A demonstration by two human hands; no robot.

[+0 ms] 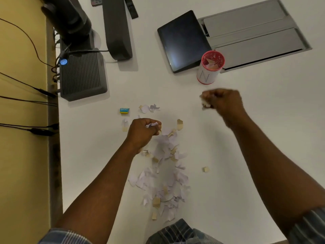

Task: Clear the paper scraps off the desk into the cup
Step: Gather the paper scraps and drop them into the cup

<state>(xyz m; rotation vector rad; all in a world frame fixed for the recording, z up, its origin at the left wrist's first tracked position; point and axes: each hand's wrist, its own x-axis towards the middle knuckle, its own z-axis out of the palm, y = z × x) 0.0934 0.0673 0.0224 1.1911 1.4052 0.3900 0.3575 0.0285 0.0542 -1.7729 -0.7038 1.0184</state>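
Observation:
A long spread of white and tan paper scraps point(164, 175) lies on the white desk point(246, 138) in front of me. My left hand point(143, 132) is closed on a few scraps at the pile's upper end. My right hand point(222, 100), slightly blurred, is fisted around a wad of scraps just below the cup. The cup point(210, 67) is white with a red rim, stands upright and holds several scraps. A small cluster of scraps point(149, 108) lies apart above my left hand, and one tan scrap point(205, 169) sits alone to the right.
A blue and yellow eraser point(124, 110) lies left of the scraps. A dark tablet point(182, 41) and a grey cable hatch point(255, 34) sit behind the cup. A ribbed dark box point(82, 76), a monitor stand point(117, 29) and cables occupy the far left edge.

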